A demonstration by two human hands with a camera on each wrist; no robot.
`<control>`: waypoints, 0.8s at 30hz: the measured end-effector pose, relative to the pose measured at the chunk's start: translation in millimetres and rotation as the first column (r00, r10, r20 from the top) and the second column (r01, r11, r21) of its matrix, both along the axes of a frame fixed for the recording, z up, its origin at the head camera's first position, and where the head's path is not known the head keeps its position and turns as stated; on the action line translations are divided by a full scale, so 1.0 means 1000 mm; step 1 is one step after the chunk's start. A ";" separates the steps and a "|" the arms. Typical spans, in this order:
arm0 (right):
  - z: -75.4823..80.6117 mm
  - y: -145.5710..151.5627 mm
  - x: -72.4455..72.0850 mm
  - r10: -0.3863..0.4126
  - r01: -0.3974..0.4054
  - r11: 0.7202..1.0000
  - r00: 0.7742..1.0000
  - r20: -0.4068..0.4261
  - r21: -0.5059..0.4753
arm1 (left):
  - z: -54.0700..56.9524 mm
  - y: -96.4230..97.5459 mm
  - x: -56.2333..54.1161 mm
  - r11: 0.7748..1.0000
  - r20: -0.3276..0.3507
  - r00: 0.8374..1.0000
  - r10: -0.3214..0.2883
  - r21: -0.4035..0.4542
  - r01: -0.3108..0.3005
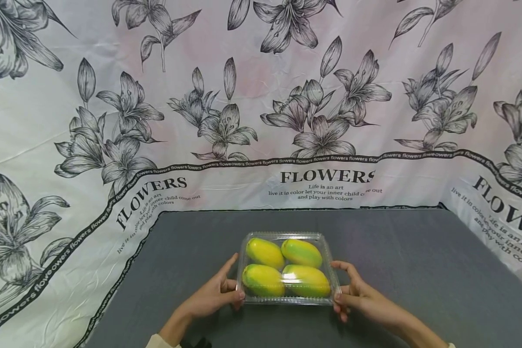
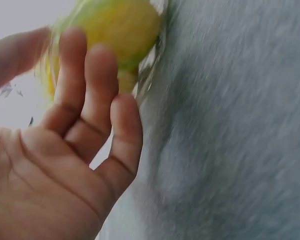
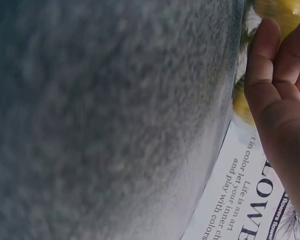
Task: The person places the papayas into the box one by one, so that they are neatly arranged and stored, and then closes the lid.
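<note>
A clear plastic container (image 1: 287, 300) with a lid holds several yellow-green mangoes (image 1: 265, 281), set in two rows. My left hand (image 1: 215, 296) grips its left side, thumb at the near corner and index finger stretched along the edge. On the opposite side my right hand (image 1: 362, 297) holds the container much the same way. The left wrist view shows the left palm and bent fingers (image 2: 101, 75) beside a blurred mango (image 2: 122, 32). At the right edge of the right wrist view, the right fingers (image 3: 262, 55) meet the container. Whether its base touches the table cannot be told.
The grey table (image 1: 191, 246) lies under and around the container. A white cloth (image 1: 226, 188) printed with flowers and lettering stands behind it and along both sides. A small dark object (image 1: 202, 343) shows at the bottom edge, near the left sleeve (image 1: 157, 341).
</note>
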State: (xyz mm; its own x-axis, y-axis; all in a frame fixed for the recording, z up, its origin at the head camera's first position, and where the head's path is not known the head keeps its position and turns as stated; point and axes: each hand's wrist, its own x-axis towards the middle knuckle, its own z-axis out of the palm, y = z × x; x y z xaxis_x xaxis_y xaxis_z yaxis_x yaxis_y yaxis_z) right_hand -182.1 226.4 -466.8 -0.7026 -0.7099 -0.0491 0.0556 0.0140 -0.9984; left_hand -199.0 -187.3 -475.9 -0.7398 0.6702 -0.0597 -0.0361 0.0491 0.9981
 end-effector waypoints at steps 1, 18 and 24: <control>0.000 -0.001 0.000 -0.008 0.008 1.000 1.000 0.003 0.007 | 0.000 0.001 0.001 1.000 -0.005 1.000 0.022 -0.006 -0.022; 0.001 -0.002 0.002 -0.040 0.038 0.998 0.998 0.039 0.060 | -0.004 0.005 0.010 0.994 0.065 0.992 0.107 -0.005 -0.107; 0.000 -0.005 0.003 -0.101 0.099 0.993 0.994 0.029 0.061 | -0.002 0.008 0.012 0.976 0.139 0.966 0.219 -0.039 -0.216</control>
